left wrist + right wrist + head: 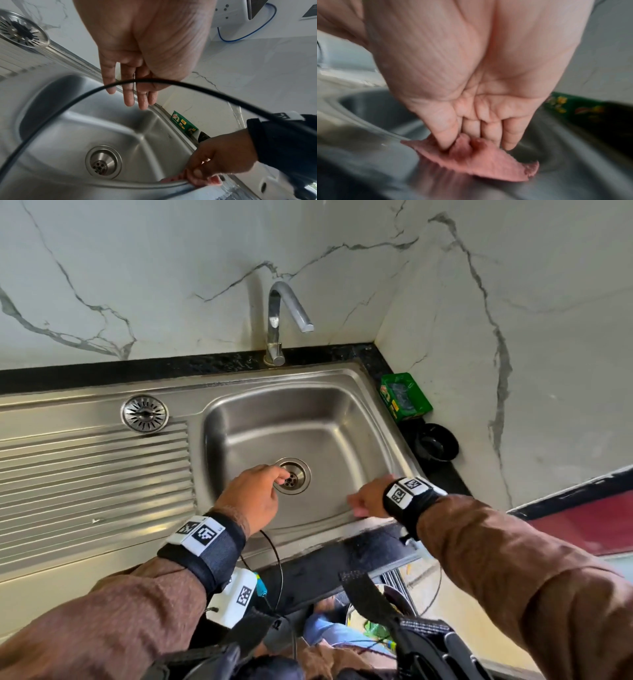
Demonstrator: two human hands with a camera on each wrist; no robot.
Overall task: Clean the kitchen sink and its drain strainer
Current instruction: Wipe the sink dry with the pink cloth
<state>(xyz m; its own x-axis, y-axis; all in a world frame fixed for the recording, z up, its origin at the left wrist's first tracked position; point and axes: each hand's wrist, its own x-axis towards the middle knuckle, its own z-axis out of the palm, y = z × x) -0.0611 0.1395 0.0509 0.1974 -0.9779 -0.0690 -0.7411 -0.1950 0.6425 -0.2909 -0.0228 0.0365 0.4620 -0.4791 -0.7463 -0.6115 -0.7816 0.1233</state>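
Sink (342,419): a steel basin set in a dark counter; a ribbed drainboard (92,474) ran off to its left.
Drain (293,475): open at the bottom of the basin; a ring with small holes showing inside.
Strainer (145,413): out of the drain; it lay flat on the steel at the top of the drainboard, left of the basin.
Left hand (251,494): hung over the basin beside the drain; fingers (127,93) straight and loose, pointing down, holding nothing; whether the tips touched the drain ring I could not tell.
Right hand (368,501): sat at the basin's near right rim; thumb and fingers (510,134) bent down onto a pink cloth (481,159), pinching a fold of it against the steel.
Cloth: small and thin; it lay spread on the rim under that hand, one corner poking towards the basin.
Tap (281,320): stood behind the basin, spout turned right; no water ran.
Green box (406,397): on the counter in the right corner; a black bowl (436,443) sat just in front of it.
Cable (205,89): black, looped below the left wrist.
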